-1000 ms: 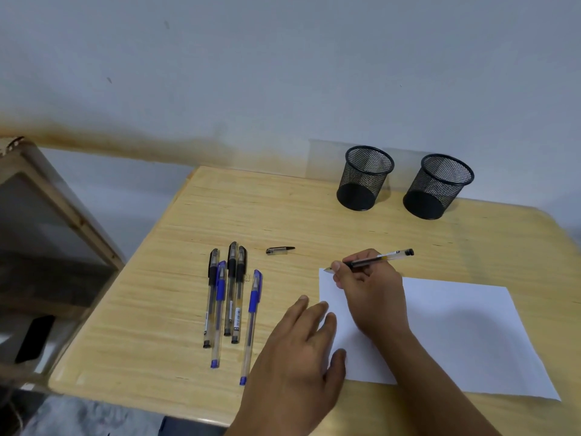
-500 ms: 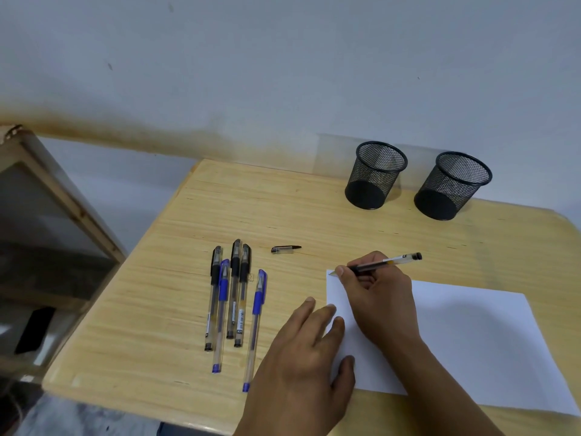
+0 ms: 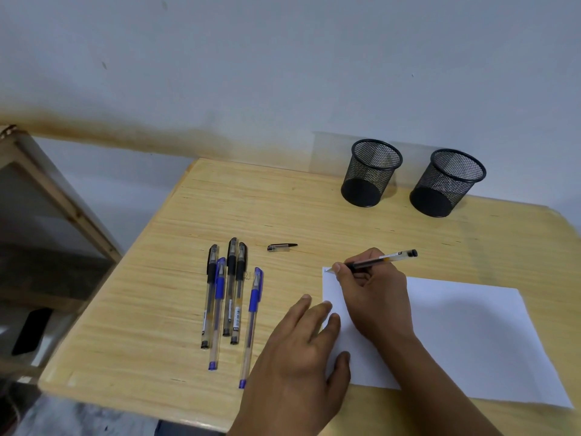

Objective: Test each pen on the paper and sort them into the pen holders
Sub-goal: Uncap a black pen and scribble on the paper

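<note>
Gripping the uncapped pen [image 3: 382,259], the right hand [image 3: 374,294] now has its tip on the paper [image 3: 465,335] corner, while the flat left hand [image 3: 295,366] stays pressing the paper's edge.

Six pens [image 3: 232,286] (one held), two mesh holders [image 3: 371,173], one paper sheet [image 3: 465,335], one loose cap [image 3: 281,247].

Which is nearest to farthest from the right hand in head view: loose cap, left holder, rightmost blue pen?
From the right hand:
1. Loose cap, just up-left of it.
2. Rightmost blue pen, left, beyond the paper's edge.
3. Left holder, at the table's back.
</note>
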A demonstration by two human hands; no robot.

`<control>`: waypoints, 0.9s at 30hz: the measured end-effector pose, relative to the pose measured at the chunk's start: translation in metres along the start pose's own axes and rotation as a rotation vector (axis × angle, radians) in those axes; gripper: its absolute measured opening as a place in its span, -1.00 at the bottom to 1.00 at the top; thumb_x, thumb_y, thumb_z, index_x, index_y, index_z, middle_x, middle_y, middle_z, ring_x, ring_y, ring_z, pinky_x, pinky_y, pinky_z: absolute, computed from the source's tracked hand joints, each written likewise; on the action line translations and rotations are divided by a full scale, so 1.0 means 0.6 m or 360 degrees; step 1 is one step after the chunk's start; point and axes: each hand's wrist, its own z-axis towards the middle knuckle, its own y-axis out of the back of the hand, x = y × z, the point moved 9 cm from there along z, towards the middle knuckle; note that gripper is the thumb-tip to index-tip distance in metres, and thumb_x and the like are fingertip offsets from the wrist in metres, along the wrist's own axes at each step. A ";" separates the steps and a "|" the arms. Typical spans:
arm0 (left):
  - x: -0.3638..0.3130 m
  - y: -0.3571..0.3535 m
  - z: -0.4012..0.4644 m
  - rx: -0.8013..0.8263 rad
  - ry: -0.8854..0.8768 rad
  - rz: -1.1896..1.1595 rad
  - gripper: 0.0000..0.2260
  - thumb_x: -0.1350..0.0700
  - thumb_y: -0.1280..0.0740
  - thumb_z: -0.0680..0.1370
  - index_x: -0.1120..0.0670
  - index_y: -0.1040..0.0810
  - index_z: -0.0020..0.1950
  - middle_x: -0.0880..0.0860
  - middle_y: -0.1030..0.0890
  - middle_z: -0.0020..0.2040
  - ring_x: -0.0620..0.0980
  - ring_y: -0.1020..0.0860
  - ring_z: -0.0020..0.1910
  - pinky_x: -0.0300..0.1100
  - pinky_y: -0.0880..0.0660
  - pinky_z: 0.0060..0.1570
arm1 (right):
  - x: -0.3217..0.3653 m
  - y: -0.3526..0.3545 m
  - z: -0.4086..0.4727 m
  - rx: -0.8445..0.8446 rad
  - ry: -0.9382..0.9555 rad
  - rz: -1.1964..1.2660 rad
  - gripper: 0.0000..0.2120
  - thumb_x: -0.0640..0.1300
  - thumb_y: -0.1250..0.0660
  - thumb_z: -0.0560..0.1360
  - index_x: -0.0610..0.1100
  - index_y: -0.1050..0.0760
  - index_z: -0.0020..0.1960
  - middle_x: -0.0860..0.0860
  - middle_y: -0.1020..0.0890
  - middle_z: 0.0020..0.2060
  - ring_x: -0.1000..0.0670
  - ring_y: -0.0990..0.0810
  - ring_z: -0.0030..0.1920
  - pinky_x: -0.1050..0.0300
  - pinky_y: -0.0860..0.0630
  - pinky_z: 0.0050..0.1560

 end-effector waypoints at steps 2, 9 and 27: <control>0.000 0.001 0.001 0.0005 0.0004 0.0000 -0.61 -0.11 -0.26 0.51 0.02 -0.59 0.27 -0.05 -0.53 0.34 0.01 -0.36 0.45 -0.01 -0.53 0.19 | 0.000 0.002 0.000 -0.0027 0.0003 0.0006 -0.88 -0.11 -0.44 0.50 -0.13 -0.56 -0.15 0.21 -0.58 -0.41 0.23 -0.60 -0.32 0.37 -0.48 -0.24; -0.001 0.001 -0.001 0.0009 0.0006 0.0006 -0.61 -0.10 -0.25 0.52 0.03 -0.59 0.27 -0.04 -0.54 0.33 0.01 -0.35 0.45 -0.02 -0.53 0.19 | 0.001 -0.001 -0.001 -0.0015 -0.0001 0.0036 -0.87 -0.14 -0.46 0.49 -0.12 -0.52 -0.17 0.21 -0.59 -0.42 0.25 -0.62 -0.33 0.40 -0.49 -0.26; -0.002 0.003 -0.001 0.0019 0.0009 0.0017 -0.60 -0.12 -0.23 0.53 0.02 -0.58 0.28 -0.04 -0.54 0.34 0.02 -0.36 0.44 -0.01 -0.53 0.20 | -0.005 -0.002 -0.002 -0.0011 -0.0026 0.0062 -0.88 -0.15 -0.44 0.50 -0.14 -0.52 -0.14 0.12 -0.65 -0.36 0.13 -0.66 -0.30 0.13 -0.62 -0.19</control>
